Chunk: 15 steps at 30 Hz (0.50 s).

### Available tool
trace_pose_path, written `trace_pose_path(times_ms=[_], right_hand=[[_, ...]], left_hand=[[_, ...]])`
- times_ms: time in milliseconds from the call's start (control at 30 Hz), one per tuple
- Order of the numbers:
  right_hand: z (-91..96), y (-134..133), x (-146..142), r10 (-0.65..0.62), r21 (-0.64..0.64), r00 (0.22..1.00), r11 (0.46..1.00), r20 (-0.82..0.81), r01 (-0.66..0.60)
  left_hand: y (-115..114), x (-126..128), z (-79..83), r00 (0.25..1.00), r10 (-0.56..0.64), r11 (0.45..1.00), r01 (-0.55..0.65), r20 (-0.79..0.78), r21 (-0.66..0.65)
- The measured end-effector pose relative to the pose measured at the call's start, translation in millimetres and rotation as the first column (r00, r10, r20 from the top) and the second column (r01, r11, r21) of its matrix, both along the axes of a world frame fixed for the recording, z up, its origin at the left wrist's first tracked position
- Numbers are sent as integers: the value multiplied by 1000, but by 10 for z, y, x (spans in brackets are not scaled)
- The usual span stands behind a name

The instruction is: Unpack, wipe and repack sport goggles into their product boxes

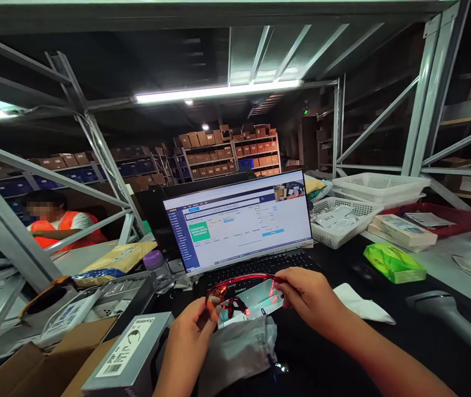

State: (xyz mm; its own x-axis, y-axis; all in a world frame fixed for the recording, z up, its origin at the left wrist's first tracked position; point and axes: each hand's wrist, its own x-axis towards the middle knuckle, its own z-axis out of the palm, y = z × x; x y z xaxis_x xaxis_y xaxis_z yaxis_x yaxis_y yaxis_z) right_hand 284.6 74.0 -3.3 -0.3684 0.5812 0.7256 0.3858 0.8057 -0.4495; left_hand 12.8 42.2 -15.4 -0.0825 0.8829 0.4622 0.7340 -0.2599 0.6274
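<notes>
Red-framed glasses (235, 304) are held up in front of the monitor, over the keyboard. My left hand (191, 331) pinches one side of them between thumb and fingers. On the other side, my right hand (312, 298) grips the red frame with closed fingers. Just below lies a grey drawstring pouch (237, 350) with dark blue cords. A silver-grey box (130, 353), its label printed with a picture of glasses, stands left of my left forearm. Close to my right wrist is a white tissue (361, 303).
A lit monitor (239, 226) stands behind the keyboard (255, 263). To the right are a handheld scanner (458, 314), a green tissue pack (394, 263) and white baskets (342, 234). An open carton (45, 366) and a purple-capped bottle (161, 275) are left. A person in an orange vest (80, 229) sits beyond.
</notes>
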Motion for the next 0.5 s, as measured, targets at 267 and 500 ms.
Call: trace_pose_path(times_ms=[267,500], right_hand=[[72,-103,21,20,50,998,998,65,-23],[73,27,107,-27,-26,992,999,123,30]], left_hand=[[26,-17,-88,999,-34,999,34,0,39],[-161,-26,36,997,-30,963,47,-65,264]])
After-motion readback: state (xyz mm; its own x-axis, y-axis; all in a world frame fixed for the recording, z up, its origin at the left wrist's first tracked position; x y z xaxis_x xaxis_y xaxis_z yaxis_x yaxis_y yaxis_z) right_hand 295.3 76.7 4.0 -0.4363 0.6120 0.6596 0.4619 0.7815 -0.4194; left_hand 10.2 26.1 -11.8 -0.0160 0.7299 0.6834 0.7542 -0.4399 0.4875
